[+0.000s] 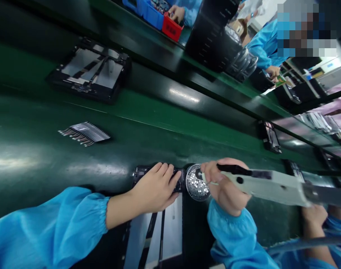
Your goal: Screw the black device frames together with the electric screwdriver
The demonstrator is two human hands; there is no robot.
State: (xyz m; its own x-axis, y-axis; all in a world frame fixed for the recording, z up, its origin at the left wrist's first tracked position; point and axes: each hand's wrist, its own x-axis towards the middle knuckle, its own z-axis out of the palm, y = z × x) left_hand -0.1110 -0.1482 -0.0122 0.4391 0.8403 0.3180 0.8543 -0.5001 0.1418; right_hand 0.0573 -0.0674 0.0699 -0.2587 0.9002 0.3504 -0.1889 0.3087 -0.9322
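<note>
My left hand (155, 188) lies with its fingers stretched over the top edge of an opened tablet (170, 235), whose pale inner panel and dark ribbon cables show below the wrist. In my right hand (229, 190) is a pale electric screwdriver (274, 186) with a black lever, its body pointing off to the right. The driver's tip end is over a round metal dish (194, 186) holding many small shiny screws. This dish stands just right of the tablet's top corner. Whether a screw sits on the tip, I cannot make out.
Thin parts with wires (86, 133) lie in a row on the green bench at left. Another opened tablet (89, 71) rests on the raised strip beyond. Blue bins (153, 15), a red bin (172, 28) and co-workers' arms (261, 48) are farther off. A co-worker's hand (314, 215) is at right.
</note>
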